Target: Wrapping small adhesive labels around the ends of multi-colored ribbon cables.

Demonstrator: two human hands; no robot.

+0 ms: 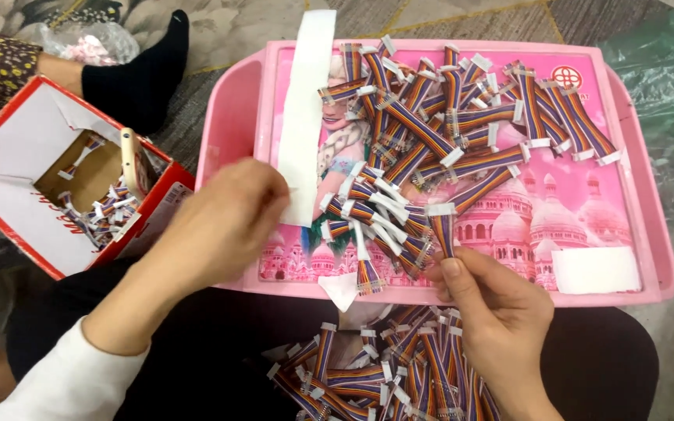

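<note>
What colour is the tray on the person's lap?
Pink tray, with a castle picture; seen in the head view.

left hand [224,214] blurred; lap cable pile [384,374] cut by bottom edge

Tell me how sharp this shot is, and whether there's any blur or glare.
Head view: the left hand is smeared by motion blur, while the right hand, its grip on a short rainbow-striped ribbon cable, stays crisp; lighting is soft and even, with only a faint sheen on the pink plastic lap tray.
</note>
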